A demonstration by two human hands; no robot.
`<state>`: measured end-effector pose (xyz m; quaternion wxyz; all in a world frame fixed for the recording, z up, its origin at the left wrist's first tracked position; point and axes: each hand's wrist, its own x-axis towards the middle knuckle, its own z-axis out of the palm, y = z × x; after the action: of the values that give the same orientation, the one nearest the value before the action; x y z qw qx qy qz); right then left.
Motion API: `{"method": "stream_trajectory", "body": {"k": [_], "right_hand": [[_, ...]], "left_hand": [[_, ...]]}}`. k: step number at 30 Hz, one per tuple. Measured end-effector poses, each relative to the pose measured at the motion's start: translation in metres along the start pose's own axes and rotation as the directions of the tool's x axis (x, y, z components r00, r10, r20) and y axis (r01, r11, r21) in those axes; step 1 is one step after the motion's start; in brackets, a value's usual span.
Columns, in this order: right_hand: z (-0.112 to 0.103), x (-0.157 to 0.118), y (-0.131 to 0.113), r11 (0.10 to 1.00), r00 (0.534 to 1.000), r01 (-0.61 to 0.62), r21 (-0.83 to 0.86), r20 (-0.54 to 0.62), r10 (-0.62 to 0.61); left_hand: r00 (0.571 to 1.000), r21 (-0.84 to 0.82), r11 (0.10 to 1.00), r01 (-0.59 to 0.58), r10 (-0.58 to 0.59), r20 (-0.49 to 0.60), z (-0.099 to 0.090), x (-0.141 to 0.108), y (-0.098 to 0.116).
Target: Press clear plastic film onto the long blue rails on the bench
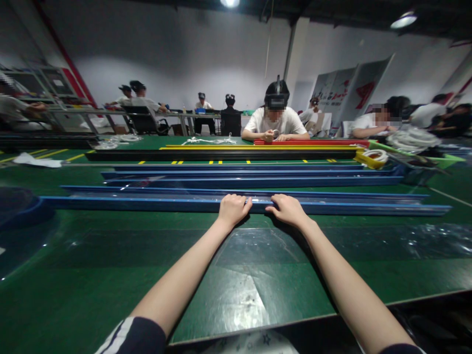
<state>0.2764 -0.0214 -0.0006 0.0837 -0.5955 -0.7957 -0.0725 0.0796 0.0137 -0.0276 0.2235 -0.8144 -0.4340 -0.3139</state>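
A long blue plastic channel (147, 203) lies crosswise on the green table (228, 295) in front of me. My left hand (233, 209) is closed over its near edge, fingers curled over the top and thumb pointing inward. A short gap to the right, my right hand (288, 209) grips the same edge in a similar way. Part of the fingers is hidden behind the rim. Between my forearms and beyond them, a strip of clear plastic film (258, 243) stretches flat along the table.
More blue channels (258, 182) lie parallel behind, then black (221, 155), yellow (258, 147) and red strips (313, 142). A green basket (448, 160) and a yellow holder (365, 160) stand at right. Rolled film (22, 211) sits at left. A person (275, 120) works opposite.
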Motion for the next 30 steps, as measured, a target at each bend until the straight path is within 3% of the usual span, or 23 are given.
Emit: {"method": "stream_trajectory", "body": {"k": [30], "right_hand": [[-0.0037, -0.0013, -0.0006, 1.0, 1.0, -0.018, 0.015, 0.024, 0.017]], "left_hand": [[1.0, 0.005, 1.0, 0.025, -0.025, -0.008, 0.0041, -0.0006, -0.0011]]}}
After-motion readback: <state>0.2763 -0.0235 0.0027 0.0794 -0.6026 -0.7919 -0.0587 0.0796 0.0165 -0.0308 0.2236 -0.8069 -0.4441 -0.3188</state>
